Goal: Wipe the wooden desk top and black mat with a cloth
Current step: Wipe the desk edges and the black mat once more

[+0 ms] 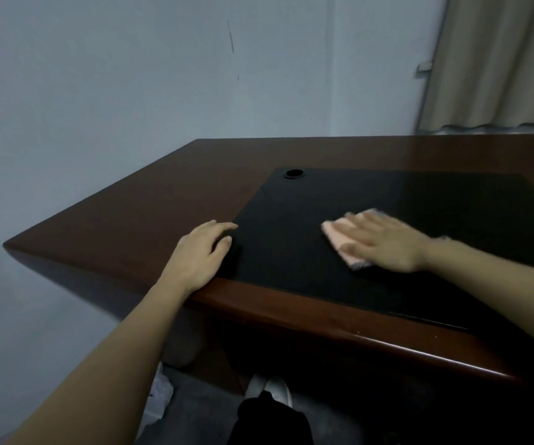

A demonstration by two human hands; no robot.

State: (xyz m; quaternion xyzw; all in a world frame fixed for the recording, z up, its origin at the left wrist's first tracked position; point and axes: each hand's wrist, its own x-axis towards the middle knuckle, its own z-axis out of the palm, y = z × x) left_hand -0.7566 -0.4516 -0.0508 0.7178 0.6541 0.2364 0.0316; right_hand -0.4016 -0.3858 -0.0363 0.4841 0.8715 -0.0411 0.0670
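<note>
The wooden desk top (150, 203) fills the middle of the frame from the left edge to the right, and on it the black mat (371, 226) lies in the centre and right, its near edge running just inside the desk's front lip. I judge that I am at the mat-wiping step: my pink cloth (339, 239) lies flat on the mat at centre right, pressed under my right hand (384, 244). That hand is laid palm-down with the fingers stretched out and slightly spread over the cloth, not clenched around it, the forearm coming in from the lower right of the frame. My left hand (200, 253) rests at centre left on the mat's near left corner, fingers loosely curled and holding nothing, fingertips on the mat and the heel of the palm on the wood at the front edge; it looks to be steadying the mat. The next move, as I see it, calls for even downward pressure and a sweep across the mat's unwiped stretches, then out over the bare wood at left and rear. A small round black hole (294, 173) sits at the mat's far left corner.
</note>
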